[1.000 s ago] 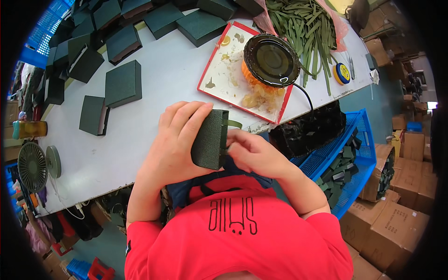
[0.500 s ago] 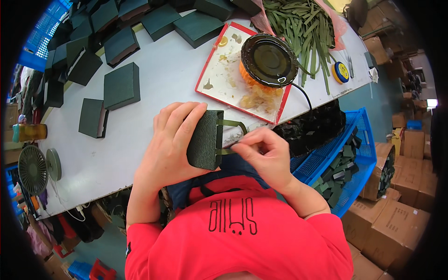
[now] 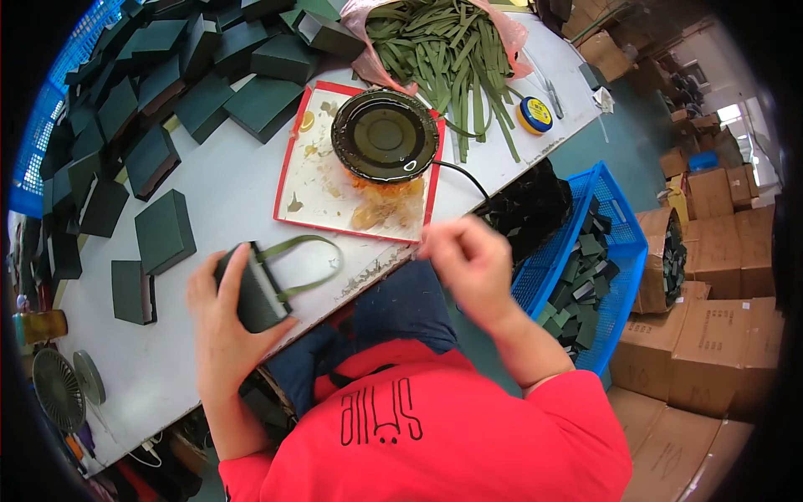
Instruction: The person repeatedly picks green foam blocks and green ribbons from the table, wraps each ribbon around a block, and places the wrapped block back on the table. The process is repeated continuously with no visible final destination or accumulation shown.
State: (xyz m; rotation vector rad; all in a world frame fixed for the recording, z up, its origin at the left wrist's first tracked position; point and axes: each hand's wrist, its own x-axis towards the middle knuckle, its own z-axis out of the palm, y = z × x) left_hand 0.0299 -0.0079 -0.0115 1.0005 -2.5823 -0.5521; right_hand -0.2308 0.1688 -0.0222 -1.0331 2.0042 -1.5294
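Note:
My left hand (image 3: 219, 311) is closed around a small dark green box (image 3: 258, 294) above the table's near edge. From the box's right side, where a pale edge shows, a green ribbon loop (image 3: 311, 241) sticks out toward the right. Apart from the box and ribbon, my right hand (image 3: 470, 258) is raised off the table's front edge, its fingers curled in and somewhat blurred. Whatever its fingertips may pinch is hidden. Two similar boxes, a larger one (image 3: 165, 232) and a smaller one (image 3: 132, 291), rest on the table left of my left hand.
A round black dish (image 3: 386, 135) with dark liquid stands over a red-rimmed, stained white board (image 3: 294, 180). Behind lie green ribbon strips (image 3: 443, 46) in a pink bag, plus a round yellow-and-blue tin (image 3: 534, 115). Boxes crowd the far left. A blue crate (image 3: 621, 276) holds dark green pieces.
My right hand has come off the ribbon and drawn away from it. My left hand has moved left with the box, and the ribbon now hangs out as a loop. The view has shifted.

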